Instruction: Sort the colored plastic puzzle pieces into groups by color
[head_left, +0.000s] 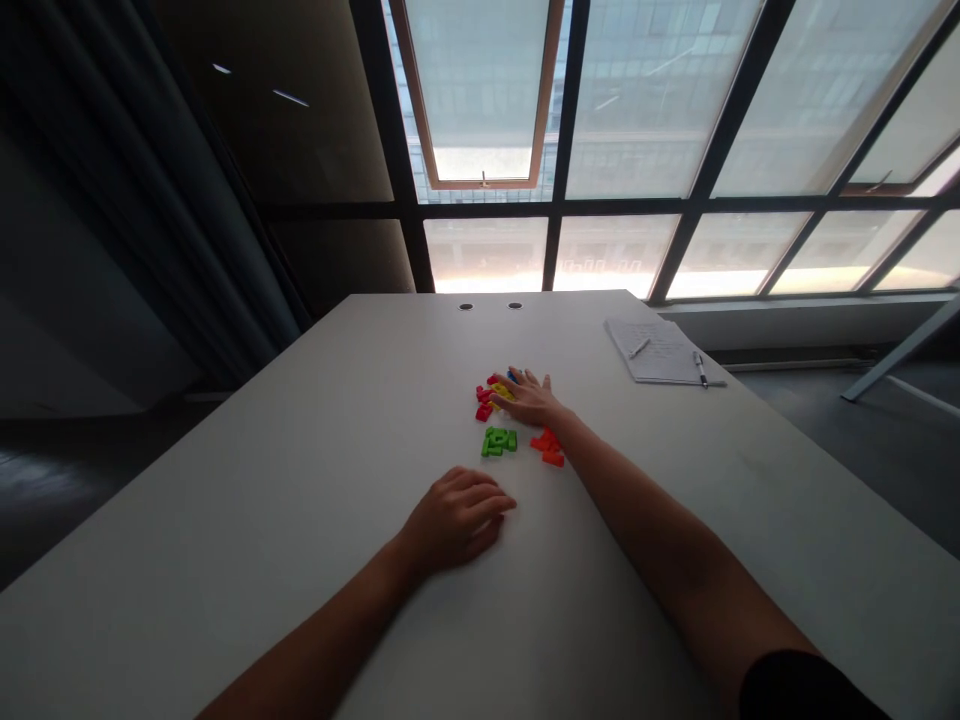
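Observation:
My right hand lies flat with its fingers spread, on or just over a heap of small plastic blocks. Under and beside its fingertips are red blocks, yellow blocks and a bit of blue block, partly hidden by the hand. Nearer me lie a group of bright green blocks and, next to my right wrist, orange-red blocks. My left hand rests on the white table with loosely curled fingers, holding nothing, a little in front of the green blocks.
Sheets of written paper lie at the far right of the table with a pen on them and another pen at their edge. Two small round holes sit near the far edge, before large windows.

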